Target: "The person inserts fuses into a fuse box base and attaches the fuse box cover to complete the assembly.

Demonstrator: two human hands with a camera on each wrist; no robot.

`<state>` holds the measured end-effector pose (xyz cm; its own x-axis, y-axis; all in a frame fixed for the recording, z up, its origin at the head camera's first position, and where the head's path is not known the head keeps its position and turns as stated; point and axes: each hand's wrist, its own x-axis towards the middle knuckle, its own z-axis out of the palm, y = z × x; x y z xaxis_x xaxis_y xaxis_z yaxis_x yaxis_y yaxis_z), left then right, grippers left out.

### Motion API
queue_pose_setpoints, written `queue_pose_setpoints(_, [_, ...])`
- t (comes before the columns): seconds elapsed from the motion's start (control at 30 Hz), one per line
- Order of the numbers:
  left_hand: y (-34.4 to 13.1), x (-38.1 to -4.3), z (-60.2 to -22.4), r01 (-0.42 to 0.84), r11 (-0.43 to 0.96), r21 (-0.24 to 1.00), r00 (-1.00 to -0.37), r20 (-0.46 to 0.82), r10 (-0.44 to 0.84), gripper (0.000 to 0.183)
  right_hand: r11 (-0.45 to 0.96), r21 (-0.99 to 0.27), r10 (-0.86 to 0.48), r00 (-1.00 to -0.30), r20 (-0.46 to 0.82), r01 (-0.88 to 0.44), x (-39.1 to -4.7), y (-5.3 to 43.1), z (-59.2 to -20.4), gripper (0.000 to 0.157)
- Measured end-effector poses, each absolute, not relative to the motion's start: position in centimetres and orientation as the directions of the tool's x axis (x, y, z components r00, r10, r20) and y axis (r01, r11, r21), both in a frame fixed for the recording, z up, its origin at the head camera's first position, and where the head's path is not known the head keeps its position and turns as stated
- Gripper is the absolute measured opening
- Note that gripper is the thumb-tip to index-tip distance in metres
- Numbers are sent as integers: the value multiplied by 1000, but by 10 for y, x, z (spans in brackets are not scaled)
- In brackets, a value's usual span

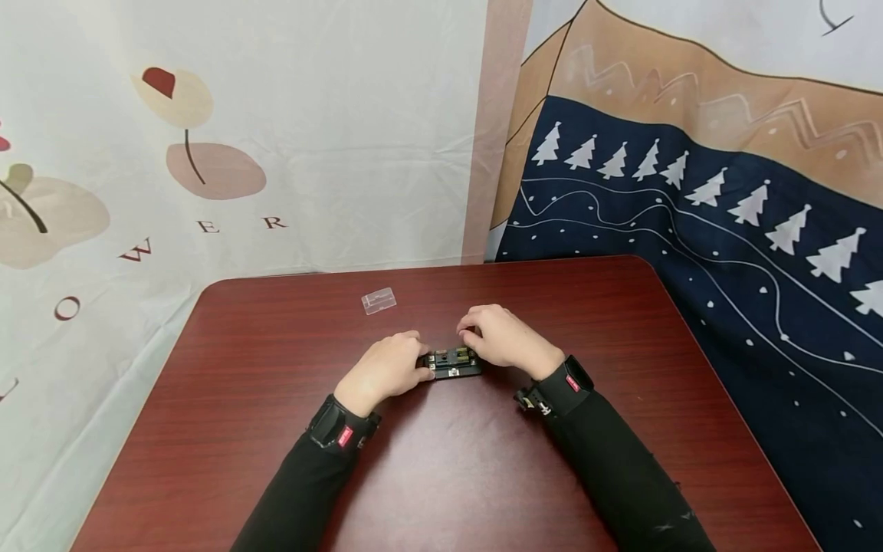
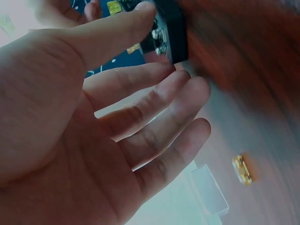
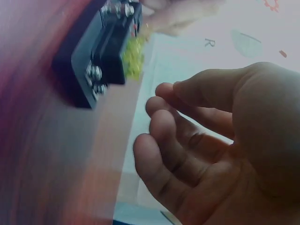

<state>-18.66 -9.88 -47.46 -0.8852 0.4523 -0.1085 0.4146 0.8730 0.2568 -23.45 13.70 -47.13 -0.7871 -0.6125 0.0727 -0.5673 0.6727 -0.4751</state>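
Observation:
A black block with metal screw terminals (image 1: 454, 372), like a fuse holder or terminal block, lies on the table between the hands. My left hand (image 1: 388, 369) grips its left end, the thumb (image 2: 143, 16) across one side and the index fingertip at the other; the remaining fingers extend past it. Yellowish metal parts (image 3: 133, 57) show on the block's top. My right hand (image 1: 507, 337) hovers at the block's right end, apart from it in the right wrist view. Its fingers (image 3: 161, 126) are loosely bent, thumb tip close to the index finger, with nothing visible between them.
A clear plastic cover (image 1: 379, 300) lies on the red-brown table (image 1: 276, 345), beyond the left hand. A small brass-coloured piece (image 2: 242, 169) lies near that cover in the left wrist view. Printed cloths (image 1: 345, 138) hang behind the table's far edge.

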Motion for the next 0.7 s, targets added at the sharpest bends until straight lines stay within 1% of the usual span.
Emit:
queue_pose_setpoints(0.07, [-101, -187, -473, 404, 874, 271, -888, -112, 445, 26, 685, -486, -597, -801, 55, -543, -236, 142, -469, 23])
queue_pose_setpoints(0.23, [-107, -189, -469, 368, 874, 317, -904, -101, 417, 30, 700, -500, -575, -818, 30, -510, -238, 150, -465, 24])
queue_pose_setpoints(0.33, [-112, -190, -466, 359, 874, 328, -910, -88, 406, 32, 705, -492, -578, -816, 18, -511, -239, 152, -464, 24])
queue_pose_setpoints(0.57, [-129, -195, -459, 302, 884, 357, -938, -56, 343, 34, 725, -465, -604, -794, -72, -509, -237, 151, -466, 24])
queue_pose_setpoints(0.7, [-138, -196, -455, 289, 883, 370, -944, -44, 327, 33, 724, -471, -601, -796, -71, -504, -234, 152, -463, 24])
